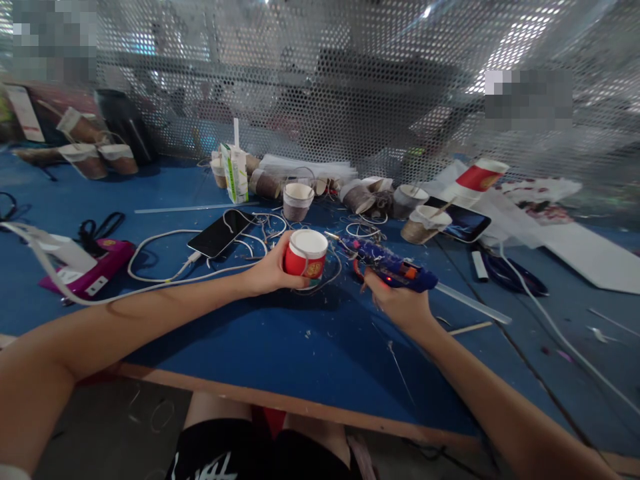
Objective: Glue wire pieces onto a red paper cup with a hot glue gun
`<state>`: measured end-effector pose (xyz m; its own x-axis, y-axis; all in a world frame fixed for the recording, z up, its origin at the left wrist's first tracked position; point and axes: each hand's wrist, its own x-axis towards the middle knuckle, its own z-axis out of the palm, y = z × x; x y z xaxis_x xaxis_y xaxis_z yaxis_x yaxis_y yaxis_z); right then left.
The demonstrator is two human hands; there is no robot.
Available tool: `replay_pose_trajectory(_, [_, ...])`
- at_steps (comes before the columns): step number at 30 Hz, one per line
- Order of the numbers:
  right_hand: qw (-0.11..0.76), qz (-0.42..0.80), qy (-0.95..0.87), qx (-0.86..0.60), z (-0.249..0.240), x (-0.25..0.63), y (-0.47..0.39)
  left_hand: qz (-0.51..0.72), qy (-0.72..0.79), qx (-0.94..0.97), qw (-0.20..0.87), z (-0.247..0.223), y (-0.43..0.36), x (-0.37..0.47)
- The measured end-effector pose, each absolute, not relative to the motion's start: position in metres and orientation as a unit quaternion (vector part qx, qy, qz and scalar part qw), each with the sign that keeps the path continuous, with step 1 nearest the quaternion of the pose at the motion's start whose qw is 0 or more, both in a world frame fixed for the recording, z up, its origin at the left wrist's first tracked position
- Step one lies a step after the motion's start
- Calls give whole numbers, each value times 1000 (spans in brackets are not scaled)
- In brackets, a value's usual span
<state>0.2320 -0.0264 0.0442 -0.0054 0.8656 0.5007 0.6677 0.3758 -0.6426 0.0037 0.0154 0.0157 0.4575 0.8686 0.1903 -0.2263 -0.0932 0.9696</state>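
My left hand (274, 268) is wrapped round a red and white paper cup (306, 261), held upright just above or on the blue table; which of the two I cannot tell. A thin cord loops beside the cup on its right. In my right hand (397, 303) is a blue hot glue gun (390, 261), its nozzle pointing left toward the cup's upper right side. A small red light glows on the gun. The clear glue stick (475, 304) sticks out of its back end. Nozzle and cup look close, and whether they touch I cannot make out.
Several cord-wrapped cups, one of them here (298, 201), stand or lie along the back by a drink carton (235, 173). A phone (220, 235) with a white cable lies left of centre. A purple power strip (97, 267) sits farther left. Pliers (515, 272) lie at right.
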Motion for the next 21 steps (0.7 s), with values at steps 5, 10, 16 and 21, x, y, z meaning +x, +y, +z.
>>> replay_pose_trajectory(5, [436, 38, -671, -599, 46, 241, -19, 444, 277, 556, 646, 17, 13, 4])
replay_pose_trajectory(10, [267, -70, -674, -685, 46, 250, -12, 431, 264, 540, 673, 13, 15, 4])
replay_pose_trajectory(16, [196, -23, -685, -702, 40, 247, -6, 435, 250, 537, 678, 7, 21, 5])
replay_pose_trajectory(21, [348, 9, -748, -565, 41, 238, -22, 431, 258, 542, 674, 0, 25, 6])
